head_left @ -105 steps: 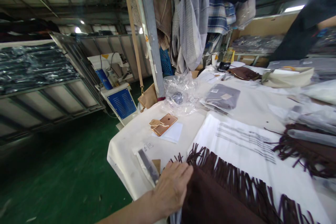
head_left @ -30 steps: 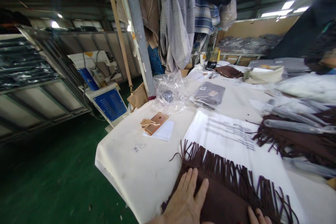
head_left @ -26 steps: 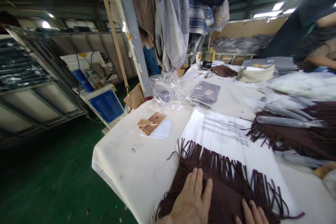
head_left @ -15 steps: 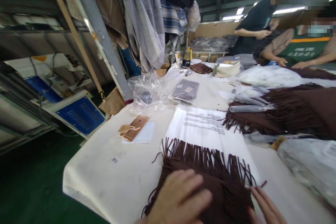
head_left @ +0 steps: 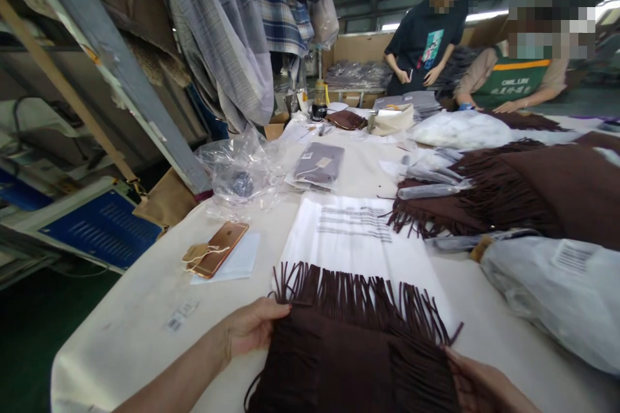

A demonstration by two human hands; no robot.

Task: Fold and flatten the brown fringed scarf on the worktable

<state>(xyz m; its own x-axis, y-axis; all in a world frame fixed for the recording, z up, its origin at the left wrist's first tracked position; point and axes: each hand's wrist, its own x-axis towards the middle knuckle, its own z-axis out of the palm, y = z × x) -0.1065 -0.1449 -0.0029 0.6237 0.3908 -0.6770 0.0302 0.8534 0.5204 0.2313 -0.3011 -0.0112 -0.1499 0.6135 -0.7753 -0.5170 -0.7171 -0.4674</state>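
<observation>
A folded dark brown fringed scarf [head_left: 339, 361] lies at the near edge of the white-covered table [head_left: 145, 297], its fringe spread over a white printed plastic bag [head_left: 358, 239]. My left hand [head_left: 252, 326] grips the scarf's left edge, fingers tucked under the fold. At the scarf's right edge my right hand [head_left: 484, 384] holds the cloth, partly cut off by the frame's bottom.
A rose-gold phone [head_left: 220, 248] with paper tags lies on a white sheet to the left. A pile of brown fringed scarves [head_left: 523, 193] and bagged goods [head_left: 557, 290] fill the right. Crumpled clear plastic [head_left: 237, 168], hanging garments [head_left: 227, 32] and two people [head_left: 426, 32] stand beyond.
My hands went from lying flat on top of the scarf to gripping its left and right edges. The view swung right, bringing the two people into sight.
</observation>
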